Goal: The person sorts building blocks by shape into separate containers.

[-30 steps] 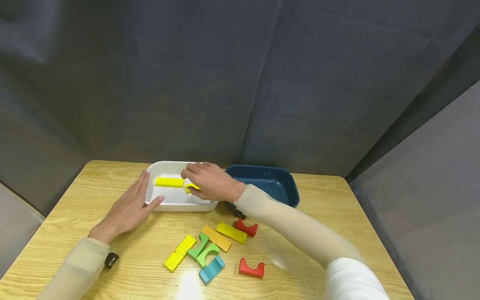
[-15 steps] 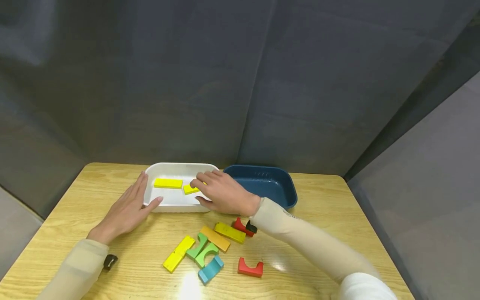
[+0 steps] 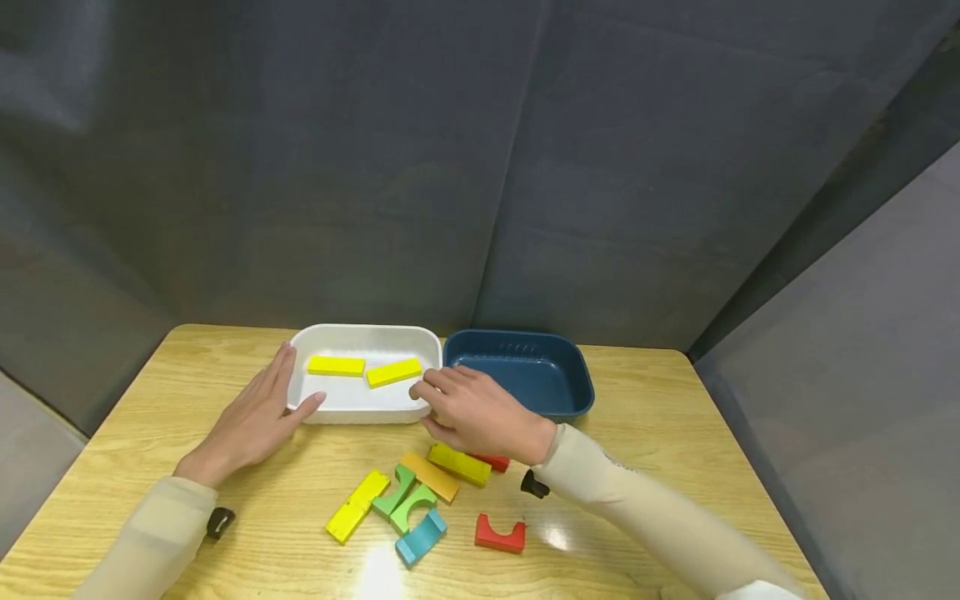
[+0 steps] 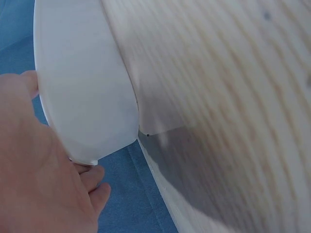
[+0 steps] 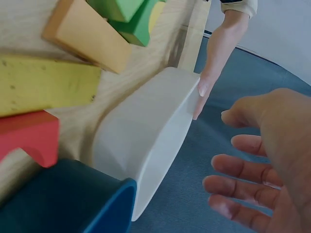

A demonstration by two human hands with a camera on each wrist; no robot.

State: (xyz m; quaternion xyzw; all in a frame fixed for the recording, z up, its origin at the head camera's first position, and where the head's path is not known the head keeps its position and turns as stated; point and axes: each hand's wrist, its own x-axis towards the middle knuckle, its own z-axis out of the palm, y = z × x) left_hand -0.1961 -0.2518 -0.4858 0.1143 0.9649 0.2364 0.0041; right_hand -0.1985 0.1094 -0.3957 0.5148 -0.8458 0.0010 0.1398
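My left hand (image 3: 251,417) rests on the left end of a white tray (image 3: 360,417), fingers straight along its outer side and thumb over the near rim. The left wrist view shows the hand against the outside of the white tray (image 4: 87,87). Two yellow blocks (image 3: 336,367) lie flat inside the tray. Over the tray's near right corner hovers my right hand (image 3: 483,417). In the right wrist view its fingers (image 5: 243,167) are spread and loosely bent, holding nothing. A dark blue tray (image 3: 551,408) stands right beside the white one, partly behind this hand.
On the wooden table (image 3: 637,433), nearer me, lie two more yellow blocks (image 3: 358,507), an orange block (image 3: 430,477), two green arch blocks (image 3: 414,508), a blue arch block (image 3: 422,538) and a red arch block (image 3: 500,535). Another red block (image 3: 497,462) is partly hidden by my right hand.
My right hand has let go of the right yellow block in the white tray and moved right and toward me. That block now shows fully. The left hand has stayed on the tray.
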